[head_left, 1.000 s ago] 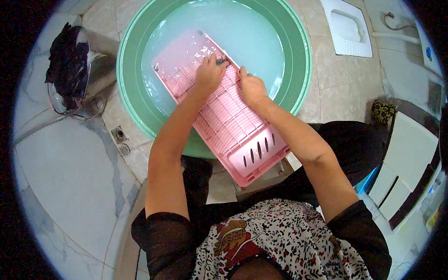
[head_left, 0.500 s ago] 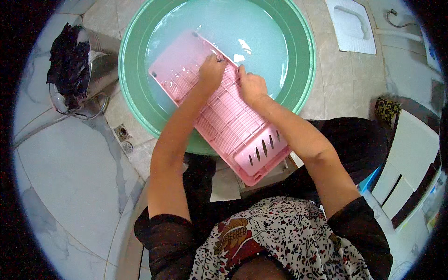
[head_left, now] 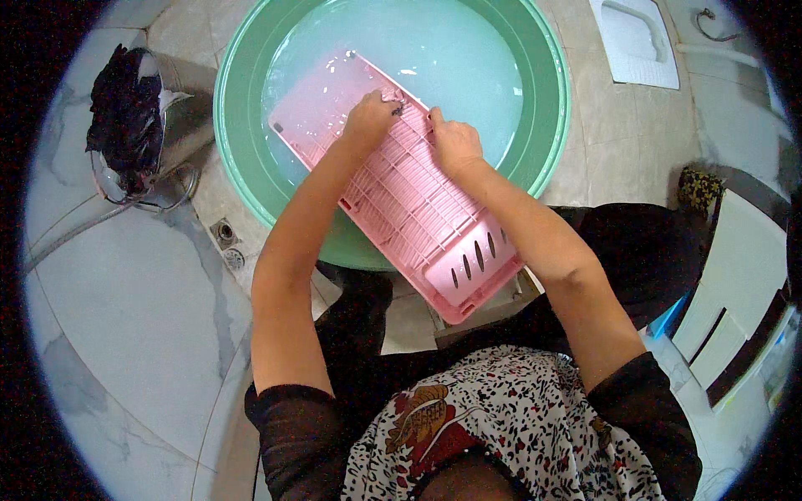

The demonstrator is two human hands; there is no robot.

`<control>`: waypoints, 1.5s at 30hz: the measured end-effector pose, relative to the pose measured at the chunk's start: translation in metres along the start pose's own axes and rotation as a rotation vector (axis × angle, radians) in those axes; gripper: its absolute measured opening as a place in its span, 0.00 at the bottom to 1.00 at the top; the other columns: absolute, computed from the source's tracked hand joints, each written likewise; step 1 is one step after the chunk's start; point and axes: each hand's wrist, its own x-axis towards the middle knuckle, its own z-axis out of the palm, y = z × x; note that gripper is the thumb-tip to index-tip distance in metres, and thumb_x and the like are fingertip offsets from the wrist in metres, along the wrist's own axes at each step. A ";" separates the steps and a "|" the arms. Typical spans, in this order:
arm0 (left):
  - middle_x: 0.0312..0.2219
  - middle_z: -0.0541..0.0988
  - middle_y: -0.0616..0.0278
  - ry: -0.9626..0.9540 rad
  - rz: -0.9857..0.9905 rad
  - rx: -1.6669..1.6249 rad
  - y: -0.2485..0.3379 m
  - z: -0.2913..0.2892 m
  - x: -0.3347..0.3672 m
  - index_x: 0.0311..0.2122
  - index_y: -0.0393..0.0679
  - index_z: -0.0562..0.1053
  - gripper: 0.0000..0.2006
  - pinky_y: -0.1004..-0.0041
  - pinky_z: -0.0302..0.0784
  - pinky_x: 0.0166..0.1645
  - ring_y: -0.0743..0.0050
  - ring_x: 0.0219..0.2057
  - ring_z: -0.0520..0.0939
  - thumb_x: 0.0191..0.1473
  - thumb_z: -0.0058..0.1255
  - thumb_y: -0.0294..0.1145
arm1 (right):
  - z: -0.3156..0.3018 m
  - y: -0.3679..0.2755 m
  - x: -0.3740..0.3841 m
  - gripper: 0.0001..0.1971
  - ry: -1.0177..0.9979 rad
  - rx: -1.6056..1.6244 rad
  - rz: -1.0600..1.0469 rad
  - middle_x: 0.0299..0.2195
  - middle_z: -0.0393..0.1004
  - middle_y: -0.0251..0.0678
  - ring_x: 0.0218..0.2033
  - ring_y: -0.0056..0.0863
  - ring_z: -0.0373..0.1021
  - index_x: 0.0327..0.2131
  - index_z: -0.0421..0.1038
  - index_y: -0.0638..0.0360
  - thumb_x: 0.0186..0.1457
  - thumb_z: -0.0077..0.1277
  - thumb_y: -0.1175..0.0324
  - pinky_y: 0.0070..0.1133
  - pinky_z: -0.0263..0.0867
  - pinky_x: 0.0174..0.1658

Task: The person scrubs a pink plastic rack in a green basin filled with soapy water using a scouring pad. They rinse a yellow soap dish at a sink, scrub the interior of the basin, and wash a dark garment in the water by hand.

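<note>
One pink slatted plastic tray is lying slantwise across the upper middle of the frame, its far end dipping into cloudy water and its near end, with four slots cut in it, sticking out over the lower rim of one large green basin. The basin is filling the top centre of the frame.

Two hands are working on the tray, near its upper half and just beside each other but not touching. The left hand is pressing down on the slats with its fingers curled together around something small and dark; what that thing is cannot be told. The right hand is lying on the tray's right edge, fingers bent and gripping that edge. Both bare forearms are reaching up from the lower edge of the frame, out of black sleeves.

At the upper left of the frame one metal bucket is standing on the marble floor, well apart from the tray, with one bundle of dark wet cloth piled over its mouth. Between the bucket and the left forearm two small floor drains are showing, near the basin's lower left rim. At the upper right one white squat toilet pan is sitting in the tiled floor.
</note>
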 end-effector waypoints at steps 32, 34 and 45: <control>0.29 0.71 0.56 0.118 -0.211 -0.082 0.015 0.014 -0.034 0.36 0.48 0.72 0.11 0.65 0.71 0.35 0.59 0.33 0.73 0.47 0.46 0.37 | 0.002 0.001 0.002 0.12 -0.010 -0.016 0.034 0.23 0.72 0.47 0.27 0.42 0.71 0.39 0.58 0.62 0.48 0.38 0.73 0.34 0.67 0.29; 0.27 0.70 0.57 0.245 0.029 -0.072 0.032 0.027 -0.031 0.35 0.47 0.73 0.10 0.65 0.70 0.34 0.59 0.31 0.73 0.46 0.49 0.36 | 0.005 0.002 0.005 0.18 -0.007 0.044 0.014 0.22 0.71 0.48 0.27 0.45 0.69 0.42 0.57 0.61 0.44 0.45 0.73 0.35 0.64 0.31; 0.25 0.71 0.56 0.335 -0.197 0.072 -0.064 0.022 0.028 0.29 0.46 0.74 0.07 0.65 0.69 0.36 0.58 0.32 0.72 0.43 0.47 0.31 | -0.007 0.005 0.001 0.14 -0.040 0.004 0.010 0.23 0.72 0.49 0.27 0.44 0.71 0.40 0.57 0.64 0.48 0.39 0.74 0.34 0.66 0.30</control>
